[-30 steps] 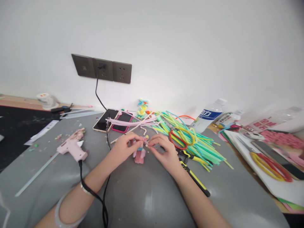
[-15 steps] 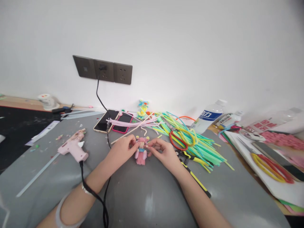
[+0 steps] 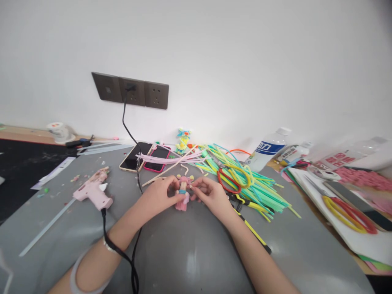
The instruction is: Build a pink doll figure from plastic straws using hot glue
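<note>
A small pink pipe-cleaner doll with a blue waistband stands on the grey table mat, held between both hands. My left hand pinches the doll's left side with fingers curled. My right hand closes on its right side near the head. Both forearms reach in from the bottom edge.
A pink glue gun lies at the left, its black cord running to a wall socket. Two phones, a heap of green and yellow pipe cleaners, red-and-yellow scissors, pliers and a water bottle surround the hands.
The doll has been turned more upright and both hands have closed in tighter around it, the left fingers now over its waist.
</note>
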Available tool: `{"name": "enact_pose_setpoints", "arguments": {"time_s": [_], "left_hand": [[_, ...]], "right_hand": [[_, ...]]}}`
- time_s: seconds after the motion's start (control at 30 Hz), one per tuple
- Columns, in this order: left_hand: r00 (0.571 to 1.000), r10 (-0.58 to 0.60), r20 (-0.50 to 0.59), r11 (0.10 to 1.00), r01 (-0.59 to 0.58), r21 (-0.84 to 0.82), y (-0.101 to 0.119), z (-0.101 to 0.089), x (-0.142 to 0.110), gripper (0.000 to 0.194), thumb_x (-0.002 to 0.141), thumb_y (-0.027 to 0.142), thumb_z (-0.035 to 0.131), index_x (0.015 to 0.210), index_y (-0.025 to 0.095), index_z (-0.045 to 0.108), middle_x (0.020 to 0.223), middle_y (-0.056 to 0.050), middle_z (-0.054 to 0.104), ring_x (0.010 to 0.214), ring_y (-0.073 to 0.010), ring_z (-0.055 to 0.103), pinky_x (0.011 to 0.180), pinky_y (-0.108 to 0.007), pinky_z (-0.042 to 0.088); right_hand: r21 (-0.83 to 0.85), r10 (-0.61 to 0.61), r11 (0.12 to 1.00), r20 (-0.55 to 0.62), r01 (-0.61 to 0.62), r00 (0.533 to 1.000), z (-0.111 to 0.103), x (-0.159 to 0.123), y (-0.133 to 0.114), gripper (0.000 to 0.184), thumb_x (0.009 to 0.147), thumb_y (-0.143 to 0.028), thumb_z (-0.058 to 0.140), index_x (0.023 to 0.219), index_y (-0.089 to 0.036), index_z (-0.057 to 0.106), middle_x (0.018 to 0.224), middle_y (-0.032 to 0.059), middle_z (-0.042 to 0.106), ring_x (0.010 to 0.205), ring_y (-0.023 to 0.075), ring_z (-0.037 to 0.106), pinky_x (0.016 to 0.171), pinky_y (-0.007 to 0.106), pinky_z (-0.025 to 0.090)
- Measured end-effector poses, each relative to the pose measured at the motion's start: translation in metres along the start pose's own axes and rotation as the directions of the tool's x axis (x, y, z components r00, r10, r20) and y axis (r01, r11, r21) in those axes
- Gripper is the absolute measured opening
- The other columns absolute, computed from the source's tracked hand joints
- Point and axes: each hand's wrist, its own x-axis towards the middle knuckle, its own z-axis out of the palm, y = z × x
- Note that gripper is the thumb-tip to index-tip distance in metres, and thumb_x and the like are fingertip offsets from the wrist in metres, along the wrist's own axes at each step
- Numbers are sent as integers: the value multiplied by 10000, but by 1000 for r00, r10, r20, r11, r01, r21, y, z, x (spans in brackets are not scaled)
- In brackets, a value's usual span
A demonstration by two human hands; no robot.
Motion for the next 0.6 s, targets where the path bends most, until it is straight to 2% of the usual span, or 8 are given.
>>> {"name": "enact_pose_setpoints", "arguments": {"time_s": [0.07, 0.17, 0.27, 0.37, 0.47, 0.6], "left_hand": [[999, 42, 21, 999, -42, -21, -1, 1, 0, 238, 762, 354, 712, 939, 224, 620, 954, -20, 711, 891, -208, 643, 802, -317, 478], [998, 64, 21, 994, -62, -90, -2, 3, 1, 275, 769, 330, 714, 990, 221, 593, 995, -32, 710, 938, -210, 654, 844, -330, 489], [998, 54, -17, 987, -56, -154, 0, 6, 1, 263, 790, 317, 696, 995, 213, 567, 1031, -45, 698, 932, -201, 657, 839, -332, 502], [997, 49, -64, 975, -62, -214, 3, 5, 2, 289, 795, 273, 680, 1046, 206, 554, 1073, -64, 693, 962, -203, 654, 850, -340, 504], [994, 62, -94, 953, -87, -290, 4, 5, 3, 333, 787, 256, 674, 1087, 203, 540, 1097, -83, 689, 989, -215, 658, 818, -334, 518], [996, 30, -83, 918, -60, -392, -1, 8, 5, 273, 797, 281, 665, 1019, 197, 529, 1071, -82, 667, 880, -192, 676, 729, -313, 542]], "right_hand": [[10, 16, 1000, 9, -16, 1000, 0, 0, 0, 285, 841, -457, 686, 855, -197, 568, 681, -5, 665, 591, 164, 704, 495, 230, 513], [41, 31, 999, 4, -31, 1000, 0, 1, -3, 325, 813, -486, 707, 836, -193, 569, 715, 10, 682, 601, 168, 711, 490, 231, 517], [60, 36, 998, -21, -35, 999, -1, 1, -7, 359, 785, -513, 726, 818, -189, 575, 819, 45, 716, 637, 183, 730, 508, 246, 536], [65, 15, 998, -45, -12, 999, -1, 1, -9, 349, 788, -518, 721, 823, -200, 582, 781, 33, 712, 665, 195, 730, 556, 273, 560], [60, -19, 998, -62, 23, 998, 0, 1, -9, 324, 799, -511, 711, 822, -213, 586, 716, 10, 690, 670, 194, 715, 602, 296, 576], [59, -38, 997, -84, 43, 996, 1, 0, -11, 295, 811, -488, 708, 829, -217, 595, 798, 23, 713, 709, 193, 720, 634, 302, 583]]}}
